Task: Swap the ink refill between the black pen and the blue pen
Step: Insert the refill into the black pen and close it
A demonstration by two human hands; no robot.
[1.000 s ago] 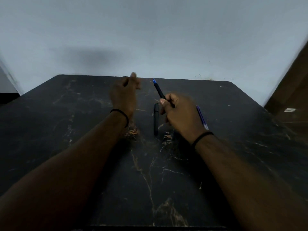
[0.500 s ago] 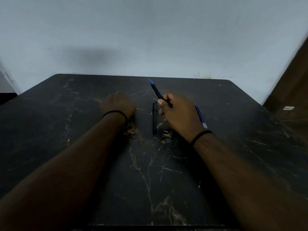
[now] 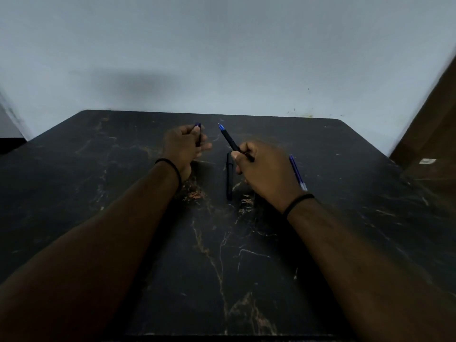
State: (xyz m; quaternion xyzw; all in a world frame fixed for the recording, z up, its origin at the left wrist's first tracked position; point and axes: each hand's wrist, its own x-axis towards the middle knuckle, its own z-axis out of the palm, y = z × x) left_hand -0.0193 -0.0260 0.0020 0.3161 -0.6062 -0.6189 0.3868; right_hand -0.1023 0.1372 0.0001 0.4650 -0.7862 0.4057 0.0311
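Observation:
My right hand point(image 3: 265, 169) grips a dark pen barrel with a blue tip point(image 3: 228, 138), which points up and away to the left. My left hand point(image 3: 183, 146) is raised beside it and pinches a short dark piece with a blue end point(image 3: 198, 134), probably a pen cap. The two pieces are apart by a small gap. A black pen part point(image 3: 229, 176) lies on the table between my hands, lengthwise. A thin blue ink refill point(image 3: 297, 172) lies on the table just right of my right hand.
The dark marble-patterned table point(image 3: 222, 255) reaches to a pale wall at the back. A brown wooden surface point(image 3: 434, 144) stands at the right edge, with a small white label on it.
My left hand went down to the table half a second ago and has come back up holding the short blue-ended piece. My right hand has held its pen nearly still.

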